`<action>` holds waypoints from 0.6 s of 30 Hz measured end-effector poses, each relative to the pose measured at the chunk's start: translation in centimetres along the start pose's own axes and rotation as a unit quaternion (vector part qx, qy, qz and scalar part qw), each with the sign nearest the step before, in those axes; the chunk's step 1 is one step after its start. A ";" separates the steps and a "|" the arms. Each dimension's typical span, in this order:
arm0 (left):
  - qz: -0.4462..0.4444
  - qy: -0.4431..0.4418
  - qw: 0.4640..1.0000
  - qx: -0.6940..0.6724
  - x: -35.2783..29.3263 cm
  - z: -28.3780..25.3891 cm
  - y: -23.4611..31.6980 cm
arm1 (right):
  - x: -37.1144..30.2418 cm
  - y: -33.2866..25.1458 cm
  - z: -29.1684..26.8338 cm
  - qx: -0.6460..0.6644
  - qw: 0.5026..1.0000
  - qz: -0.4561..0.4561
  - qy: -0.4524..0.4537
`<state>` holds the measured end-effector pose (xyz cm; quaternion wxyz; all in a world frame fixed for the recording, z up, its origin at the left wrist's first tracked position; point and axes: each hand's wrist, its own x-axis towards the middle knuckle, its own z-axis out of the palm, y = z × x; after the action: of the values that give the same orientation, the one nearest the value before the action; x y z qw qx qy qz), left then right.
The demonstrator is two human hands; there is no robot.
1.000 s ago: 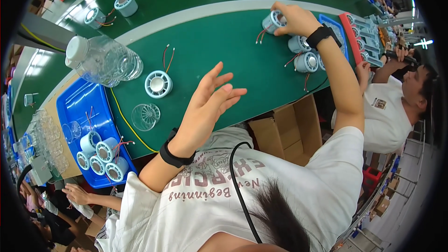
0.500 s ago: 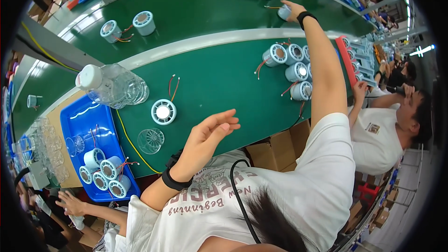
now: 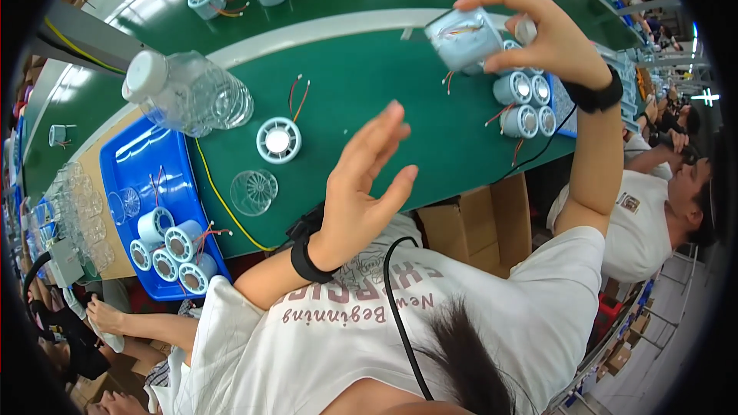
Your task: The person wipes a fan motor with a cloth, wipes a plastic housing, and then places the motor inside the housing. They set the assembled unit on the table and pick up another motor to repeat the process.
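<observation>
1. Right hand [image 3: 557,40]: grasping a pale-blue, rounded plastic housing [image 3: 463,40] with thin coloured wires across it. The housing is motion-blurred and raised over the green worktop [image 3: 361,69], at the far right.
2. Left hand [image 3: 360,194]: released, fingers extended, thumb apart, over the worktop's near side.
3. Below the right hand: a cluster of pale-blue cylindrical units [image 3: 512,87] with round, light-coloured centres; some are partly hidden.
4. Left of the left hand: a single pale-blue, spoked round unit [image 3: 279,141], face up, its two leads pointing away from the person.
5. Just nearer the person: a clear, ribbed, round cup [image 3: 254,193].
6. Far left: a shiny blue plastic tray [image 3: 146,155] bearing five clustered pale-blue cylinders [image 3: 182,241].
7. Beside the tray: a clear plastic bottle with a white cap [image 3: 188,94], appearing tilted.
</observation>
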<state>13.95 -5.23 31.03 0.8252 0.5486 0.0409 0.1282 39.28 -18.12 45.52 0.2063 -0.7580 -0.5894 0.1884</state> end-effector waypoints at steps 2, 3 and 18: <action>0.161 0.062 0.972 0.156 0.1 0.4 0.3 | 0.3 -1.5 2.5 0.024 0.998 -0.062 -0.013; 0.154 0.063 0.974 0.156 0.1 0.3 0.1 | 0.1 -2.5 3.4 0.032 0.996 -0.085 -0.017; -0.248 -0.067 0.898 -0.358 -1.9 -1.6 3.6 | -2.6 -6.0 6.8 0.049 0.989 -0.140 -0.017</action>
<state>11.21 -3.00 33.61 0.9718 0.1953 0.0716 -0.1113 30.19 -18.69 43.12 0.2573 -0.6540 -0.6830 0.1989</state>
